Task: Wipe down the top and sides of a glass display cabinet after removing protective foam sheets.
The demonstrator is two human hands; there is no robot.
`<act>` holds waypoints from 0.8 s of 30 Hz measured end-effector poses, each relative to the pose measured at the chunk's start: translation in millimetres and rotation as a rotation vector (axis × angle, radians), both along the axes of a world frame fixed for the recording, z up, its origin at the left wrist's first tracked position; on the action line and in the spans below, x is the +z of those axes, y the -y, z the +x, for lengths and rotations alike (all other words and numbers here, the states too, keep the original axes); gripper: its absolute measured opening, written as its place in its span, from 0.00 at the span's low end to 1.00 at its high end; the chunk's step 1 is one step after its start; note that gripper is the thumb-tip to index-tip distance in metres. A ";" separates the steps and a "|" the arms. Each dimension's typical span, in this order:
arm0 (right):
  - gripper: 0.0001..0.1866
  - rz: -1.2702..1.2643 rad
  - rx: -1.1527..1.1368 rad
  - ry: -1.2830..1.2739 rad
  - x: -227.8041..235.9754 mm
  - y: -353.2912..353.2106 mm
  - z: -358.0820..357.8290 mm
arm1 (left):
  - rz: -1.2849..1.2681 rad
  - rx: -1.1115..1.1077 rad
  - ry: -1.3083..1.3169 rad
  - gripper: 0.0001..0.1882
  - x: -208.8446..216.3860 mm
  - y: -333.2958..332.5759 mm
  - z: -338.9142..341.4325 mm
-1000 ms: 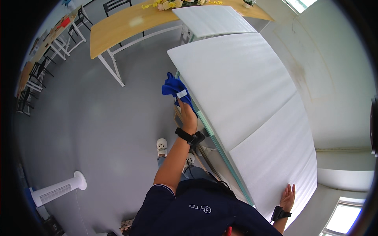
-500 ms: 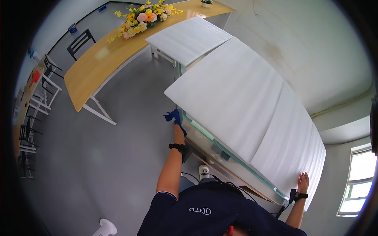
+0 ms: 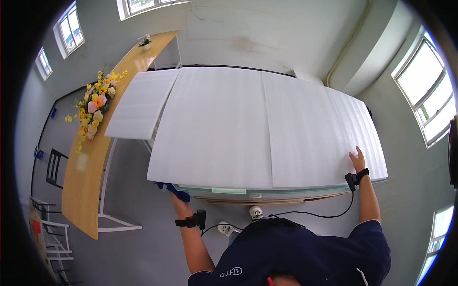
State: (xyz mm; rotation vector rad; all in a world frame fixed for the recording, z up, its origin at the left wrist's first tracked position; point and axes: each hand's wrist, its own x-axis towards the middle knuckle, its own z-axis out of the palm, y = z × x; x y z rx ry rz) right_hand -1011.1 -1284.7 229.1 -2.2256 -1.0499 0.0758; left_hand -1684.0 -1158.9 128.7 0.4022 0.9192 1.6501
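My left hand is at the near left corner of a glass-sided display case or table, with a dark blue cloth bunched at its fingers. The cloth covers most of the fingers, and the white sheet's edge hides part of it. My right hand lies open on the right part of the top, fingers apart. White foam sheets cover the top, with a seam between two large pieces. A smaller white-covered surface adjoins at the left.
A long wooden table with white legs runs along the left, bearing a flower arrangement and a small potted plant. A black chair stands beyond it. Black cables run from my wrist straps. Windows are at right.
My view has turned to the right, so the case now lies straight across. The left hand, with the blue cloth, is at the near left corner. My right hand has reached farther onto the sheet.
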 end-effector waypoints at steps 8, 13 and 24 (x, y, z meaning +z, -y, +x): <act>0.24 -0.125 0.151 0.025 11.5 23.1 2.5 | -0.148 -0.087 -0.080 0.23 -53.0 -14.5 -6.9; 0.28 -0.436 0.089 0.166 26.2 51.4 -22.1 | -0.268 -0.187 -0.138 0.18 -90.2 -1.8 -12.5; 0.26 -0.180 0.125 0.231 19.1 60.8 -46.6 | -0.110 0.022 -0.091 0.15 -11.5 22.5 24.5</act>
